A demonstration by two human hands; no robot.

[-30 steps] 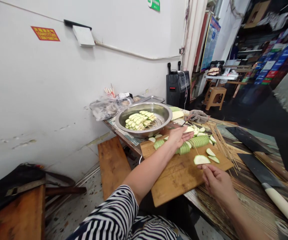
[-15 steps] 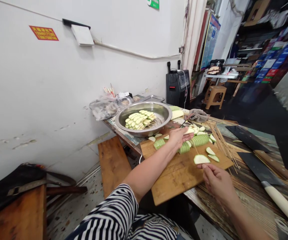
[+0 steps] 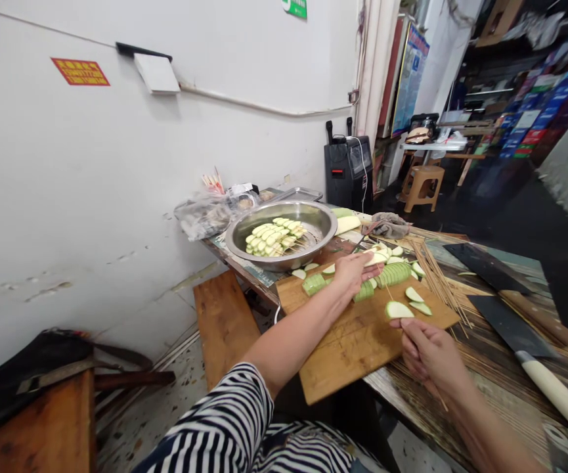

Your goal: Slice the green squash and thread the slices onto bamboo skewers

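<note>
My left hand (image 3: 352, 270) reaches over the wooden cutting board (image 3: 357, 341) and pinches a pale zucchini slice (image 3: 375, 259) near the rows of green zucchini slices (image 3: 392, 274). My right hand (image 3: 429, 355) grips a thin bamboo skewer with one half-round zucchini slice (image 3: 398, 309) threaded on its tip, low over the board's right edge. Loose slices (image 3: 420, 306) lie beside it.
A steel basin (image 3: 313, 244) with several finished skewers (image 3: 274, 237) stands behind the board. Loose bamboo skewers (image 3: 438, 279) and a cleaver (image 3: 530, 351) lie to the right. A wooden bench (image 3: 222, 322) stands at the left, a black speaker (image 3: 349, 172) at the back.
My right hand has lifted the skewered slice slightly up and left. The left hand stays at the slices, fingers closing on one. The view shifted a little.
</note>
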